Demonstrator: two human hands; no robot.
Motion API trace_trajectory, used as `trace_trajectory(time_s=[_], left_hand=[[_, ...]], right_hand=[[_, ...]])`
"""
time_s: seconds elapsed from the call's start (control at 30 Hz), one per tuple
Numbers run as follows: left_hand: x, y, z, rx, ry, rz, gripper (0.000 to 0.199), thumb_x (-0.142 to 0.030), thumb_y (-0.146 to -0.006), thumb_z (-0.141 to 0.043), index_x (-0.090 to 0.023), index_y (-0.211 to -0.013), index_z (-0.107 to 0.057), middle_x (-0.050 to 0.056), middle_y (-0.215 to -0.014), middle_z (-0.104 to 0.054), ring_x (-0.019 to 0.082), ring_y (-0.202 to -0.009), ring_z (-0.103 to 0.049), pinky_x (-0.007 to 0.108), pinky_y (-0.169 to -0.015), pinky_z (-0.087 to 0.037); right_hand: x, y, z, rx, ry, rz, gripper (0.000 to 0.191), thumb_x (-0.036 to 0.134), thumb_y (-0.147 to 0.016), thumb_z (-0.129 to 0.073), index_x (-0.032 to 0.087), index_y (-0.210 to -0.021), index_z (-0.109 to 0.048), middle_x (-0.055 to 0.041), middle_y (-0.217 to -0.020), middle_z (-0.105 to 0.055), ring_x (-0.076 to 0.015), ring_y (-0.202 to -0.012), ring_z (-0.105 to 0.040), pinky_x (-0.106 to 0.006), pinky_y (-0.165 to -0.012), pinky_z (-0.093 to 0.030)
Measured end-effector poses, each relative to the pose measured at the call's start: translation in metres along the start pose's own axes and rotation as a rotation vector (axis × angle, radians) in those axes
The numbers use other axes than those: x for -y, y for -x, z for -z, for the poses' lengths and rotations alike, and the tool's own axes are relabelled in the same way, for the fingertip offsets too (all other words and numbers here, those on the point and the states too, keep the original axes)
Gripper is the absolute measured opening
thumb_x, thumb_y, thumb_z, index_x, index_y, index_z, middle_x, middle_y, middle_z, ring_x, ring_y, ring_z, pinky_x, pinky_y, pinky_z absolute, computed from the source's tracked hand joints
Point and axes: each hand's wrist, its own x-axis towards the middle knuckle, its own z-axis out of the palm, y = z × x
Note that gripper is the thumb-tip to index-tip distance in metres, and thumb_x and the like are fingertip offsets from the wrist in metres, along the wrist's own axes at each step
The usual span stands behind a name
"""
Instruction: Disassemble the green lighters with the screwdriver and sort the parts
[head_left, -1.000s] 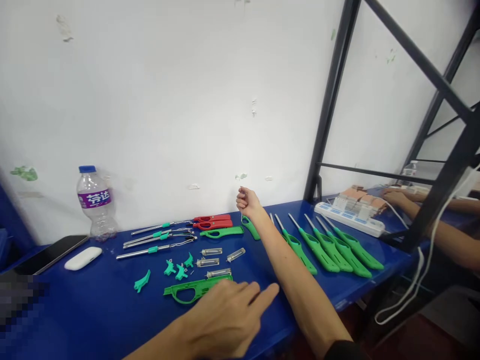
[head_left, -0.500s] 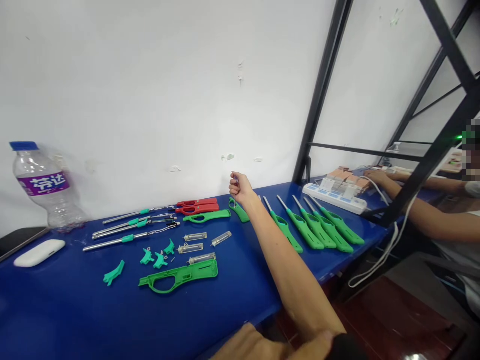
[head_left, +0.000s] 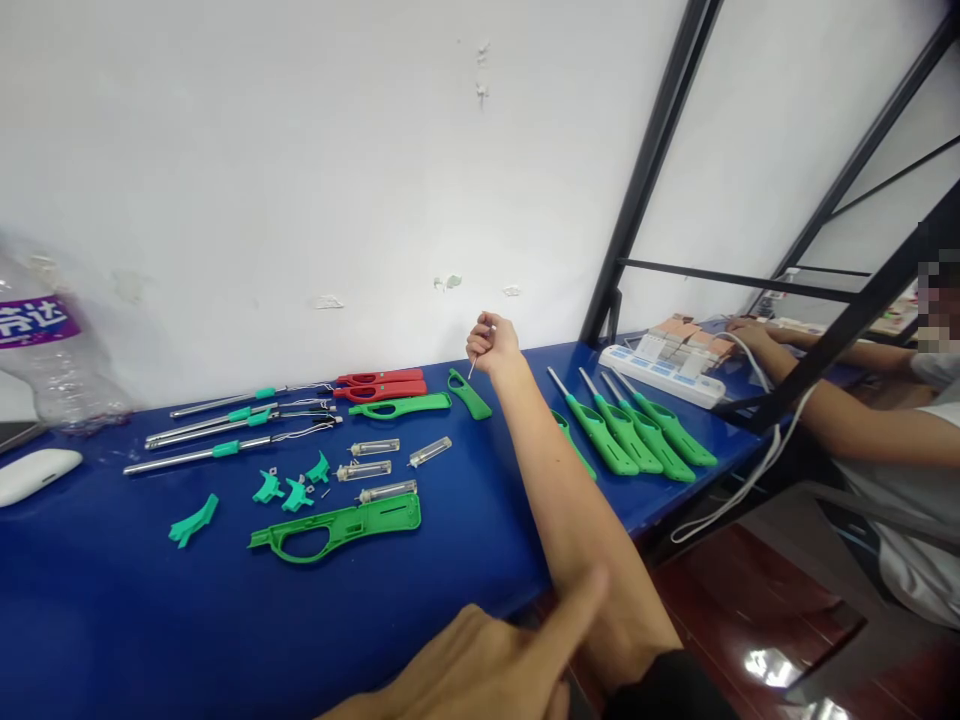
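At the far side of the table, my right hand [head_left: 491,340] is closed around what looks like a small screwdriver [head_left: 472,368]. Only its thin metal shaft shows, pointing down above a green handle piece [head_left: 471,396]. My left hand [head_left: 480,665] is low in the view under my right forearm, thumb and fingers stretched out, holding nothing. Between my hands and the left side lie an opened green lighter shell half [head_left: 345,528], several clear fuel tanks [head_left: 365,470] and several teal triggers [head_left: 298,495]. Several green lighters with metal tubes [head_left: 634,445] lie right of my forearm.
Metal lighter tubes with wires [head_left: 195,457], red shells [head_left: 382,388] and another green shell [head_left: 405,405] lie near the wall. A plastic bottle [head_left: 60,375] and a white case [head_left: 37,474] are left. A power strip [head_left: 664,378], black frame [head_left: 645,170] and another person's arm [head_left: 832,400] are right.
The view has shifted, so the table things sit further left and higher. My right hand has lifted away from the green handle piece. My left hand has come further into view, fingers extended.
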Motion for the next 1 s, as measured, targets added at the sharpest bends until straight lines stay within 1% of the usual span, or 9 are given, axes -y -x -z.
trace_trajectory(time_s=[0.07,0.1,0.23,0.3,0.47,0.6,0.67,0.83,1.0], left_hand=[[-0.001,-0.003,-0.002,-0.063,0.003,0.168,0.092,-0.027,-0.088,-0.06,-0.027,-0.169,-0.017,-0.005,-0.073,-0.067,0.015,-0.056,-0.055,0.03,-0.049,-0.031],[-0.001,-0.004,-0.001,-0.05,0.019,0.178,0.094,-0.025,-0.087,-0.06,-0.028,-0.17,-0.016,-0.005,-0.073,-0.067,0.016,-0.059,-0.057,0.029,-0.05,-0.032],[0.002,-0.007,0.012,0.158,0.063,-0.113,0.071,-0.03,-0.097,-0.057,-0.037,-0.164,-0.033,-0.006,-0.069,-0.065,0.015,-0.052,-0.053,0.027,-0.047,-0.028],[0.002,-0.007,0.017,0.184,0.123,-0.156,0.068,-0.029,-0.098,-0.058,-0.039,-0.161,-0.036,-0.007,-0.072,-0.068,0.014,-0.052,-0.055,0.026,-0.048,-0.03],[0.003,-0.01,0.017,0.043,0.275,0.09,0.1,-0.014,-0.084,-0.058,-0.026,-0.171,-0.011,-0.004,-0.079,-0.075,0.014,-0.056,-0.059,0.023,-0.052,-0.04],[0.004,-0.013,0.019,0.204,0.301,-0.083,0.08,-0.023,-0.088,-0.067,-0.039,-0.161,-0.038,-0.009,-0.069,-0.067,0.012,-0.05,-0.054,0.021,-0.051,-0.037],[0.003,-0.013,0.021,0.182,0.372,-0.054,0.069,-0.023,-0.089,-0.065,-0.043,-0.153,-0.048,-0.01,-0.069,-0.065,0.012,-0.052,-0.054,0.021,-0.052,-0.038],[-0.002,-0.01,0.021,0.04,0.391,0.121,0.09,-0.02,-0.085,-0.059,-0.032,-0.167,-0.024,-0.007,-0.075,-0.066,0.015,-0.061,-0.055,0.024,-0.056,-0.041],[-0.002,-0.01,0.028,0.203,0.415,0.053,0.068,-0.025,-0.089,-0.061,-0.046,-0.152,-0.048,-0.008,-0.075,-0.064,0.013,-0.058,-0.052,0.022,-0.054,-0.034]], right_hand=[[-0.001,0.0,0.003,-0.022,-0.004,0.003,0.032,0.039,-0.104,-0.067,0.016,-0.126,-0.065,-0.0068,-0.115,-0.069,-0.0173,-0.09,-0.07,-0.033,-0.076,-0.062],[-0.001,-0.001,0.004,-0.032,-0.006,0.005,0.032,0.039,-0.104,-0.067,0.016,-0.126,-0.065,-0.0067,-0.115,-0.069,-0.0171,-0.09,-0.07,-0.033,-0.075,-0.062],[-0.003,-0.001,0.004,-0.052,-0.004,0.012,0.031,0.038,-0.104,-0.067,0.016,-0.126,-0.065,-0.0064,-0.114,-0.069,-0.0167,-0.089,-0.07,-0.032,-0.074,-0.062],[-0.004,-0.001,0.003,-0.054,0.001,0.016,0.033,0.039,-0.104,-0.068,0.016,-0.128,-0.065,-0.0076,-0.119,-0.068,-0.0188,-0.094,-0.07,-0.036,-0.079,-0.063],[-0.007,-0.003,0.001,-0.058,0.021,0.019,0.036,0.039,-0.104,-0.068,0.017,-0.131,-0.064,-0.0092,-0.126,-0.067,-0.0217,-0.103,-0.07,-0.041,-0.086,-0.062],[-0.002,-0.003,0.006,-0.072,0.029,0.03,0.033,0.038,-0.104,-0.068,0.016,-0.129,-0.064,-0.0081,-0.121,-0.068,-0.0196,-0.097,-0.07,-0.037,-0.081,-0.063],[0.002,-0.002,0.01,-0.083,0.031,0.043,0.032,0.038,-0.104,-0.068,0.016,-0.127,-0.065,-0.0072,-0.117,-0.069,-0.0181,-0.092,-0.07,-0.035,-0.077,-0.062],[0.004,-0.004,0.02,-0.128,0.037,0.074,0.03,0.038,-0.104,-0.067,0.016,-0.124,-0.065,-0.0059,-0.112,-0.069,-0.0158,-0.086,-0.069,-0.031,-0.072,-0.062],[0.002,-0.008,0.026,-0.187,0.042,0.109,0.033,0.039,-0.104,-0.067,0.017,-0.128,-0.065,-0.0076,-0.119,-0.068,-0.0187,-0.094,-0.07,-0.036,-0.079,-0.063]])
